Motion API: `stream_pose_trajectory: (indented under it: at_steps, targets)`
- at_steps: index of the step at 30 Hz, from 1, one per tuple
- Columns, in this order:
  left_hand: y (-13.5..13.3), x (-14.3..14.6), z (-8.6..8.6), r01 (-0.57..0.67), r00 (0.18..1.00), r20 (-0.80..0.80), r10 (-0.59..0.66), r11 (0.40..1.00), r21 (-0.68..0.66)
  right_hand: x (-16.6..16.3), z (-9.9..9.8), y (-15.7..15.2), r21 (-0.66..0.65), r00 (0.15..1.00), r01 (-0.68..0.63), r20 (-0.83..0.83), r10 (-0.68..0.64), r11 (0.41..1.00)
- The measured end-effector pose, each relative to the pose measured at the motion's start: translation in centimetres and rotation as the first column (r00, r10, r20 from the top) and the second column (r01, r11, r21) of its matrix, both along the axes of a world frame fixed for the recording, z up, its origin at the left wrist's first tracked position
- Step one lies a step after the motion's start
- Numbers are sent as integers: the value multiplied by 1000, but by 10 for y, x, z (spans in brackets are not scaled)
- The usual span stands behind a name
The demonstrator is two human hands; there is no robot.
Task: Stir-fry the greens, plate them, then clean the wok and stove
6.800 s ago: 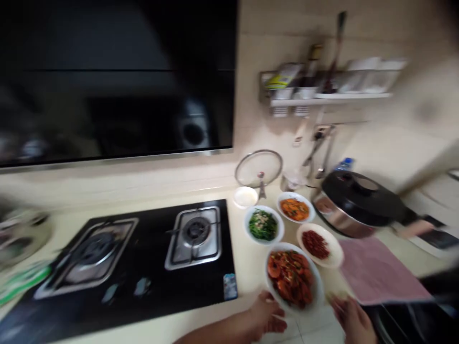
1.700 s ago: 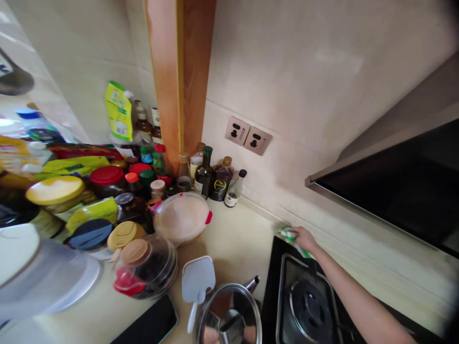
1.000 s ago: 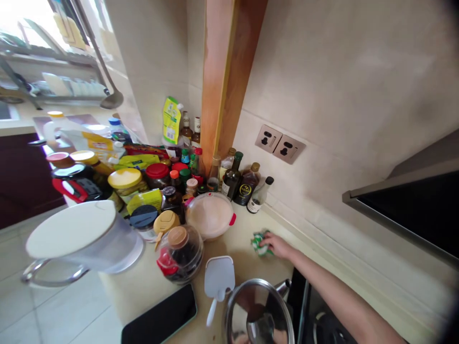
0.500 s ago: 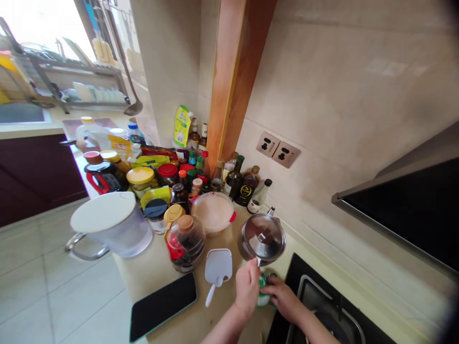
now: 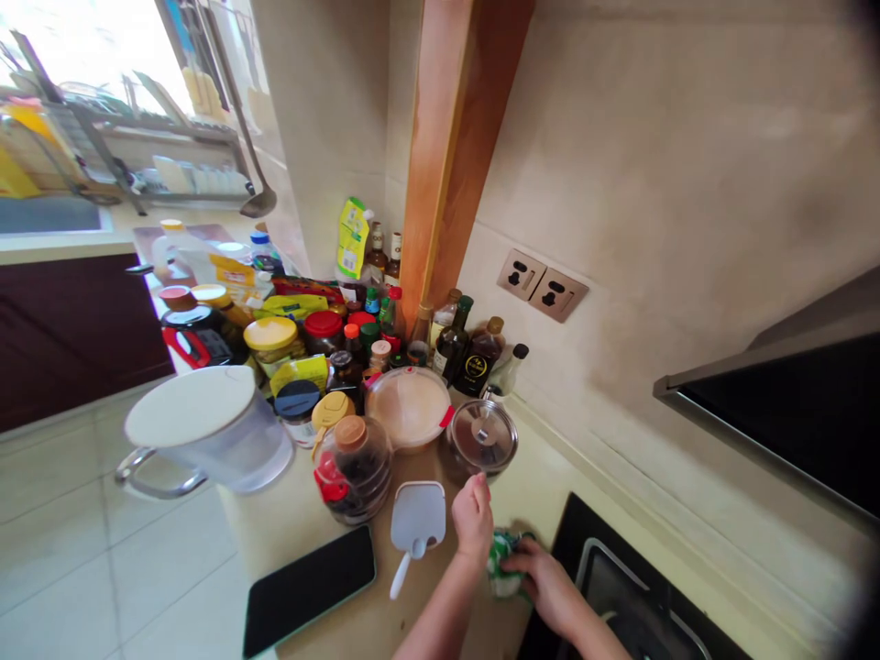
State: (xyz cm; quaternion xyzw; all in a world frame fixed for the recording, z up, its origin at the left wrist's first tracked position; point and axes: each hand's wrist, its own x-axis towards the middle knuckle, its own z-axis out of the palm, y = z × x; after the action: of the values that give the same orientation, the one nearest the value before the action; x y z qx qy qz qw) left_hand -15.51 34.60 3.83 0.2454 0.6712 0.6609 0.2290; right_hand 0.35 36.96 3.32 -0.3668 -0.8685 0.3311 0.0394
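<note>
The pale countertop point(image 5: 543, 463) runs under and beyond both hands. A range hood point(image 5: 790, 422) juts in well to the right of the grip, and below it a black gas stove point(image 5: 653, 605) begins just to the right of the right hand point(image 5: 519, 559). Well to the left of the left hand point(image 5: 474, 513) stands a translucent container point(image 5: 254, 458) with a metal loop handle; nearer, a lidded bowl point(image 5: 408, 408) with red clips sits beyond that hand and slightly left.

The lidded steel saucepan point(image 5: 483, 438) lies directly beyond the left fist, touching or nearly touching it. Its long axis appears to run from the fist away from the person, to a small stub on the far side, towards a dark bottle point(image 5: 478, 367). The left hand is clearly the nearer; its fingers are fully curled, apparently round a handle that they cover.

Left of that wrist lie a smartphone point(image 5: 313, 587) and, closer in, a white scoop point(image 5: 419, 518), its stem towards the person.

Smallest is the crumpled green-and-white cloth point(image 5: 500, 566), between the left wrist and the right hand, whose bent fingers are closed over its right side against the countertop.
</note>
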Motion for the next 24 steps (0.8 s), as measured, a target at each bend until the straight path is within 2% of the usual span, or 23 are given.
stream_pose_trajectory:
  at_steps: [4, 7, 10, 12, 14, 16, 19, 22, 24]
  targets:
    - [20, -1, 10, 41, 999, -14, -42, 999, -29, 5, 0, 1, -12, 997, -35, 74, 36, 999]
    - [13, 7, 19, 120, 992, -35, -121, 992, -28, 9, -7, 3, 4, 997, -50, 55, 49, 999]
    - [-38, 19, 23, 242, 961, -127, -244, 970, -30, 9, -13, 8, 35, 998, -44, -47, 45, 998]
    - [-87, 16, 26, 437, 850, -289, -440, 896, -78, 1, -12, 13, 72, 995, 25, -102, -17, 997]
    - [-128, -2, 34, 540, 710, -443, -547, 827, -157, -16, -6, 18, 131, 988, 120, -118, -104, 984]
    - [-150, -30, 46, 476, 576, -599, -556, 824, -308, -41, 1, 20, 196, 983, 185, -58, -177, 963]
    - [-144, -69, 63, 265, 418, -650, -634, 770, -580, -74, 4, 7, 245, 968, 222, 61, -244, 944]
    - [-125, -87, 67, 165, 340, -615, -712, 689, -706, -86, -8, -30, 253, 972, 197, 76, -222, 947]
    - [-116, -91, 63, 167, 323, -605, -728, 673, -721, -81, -20, -61, 244, 988, 133, 50, -149, 961]
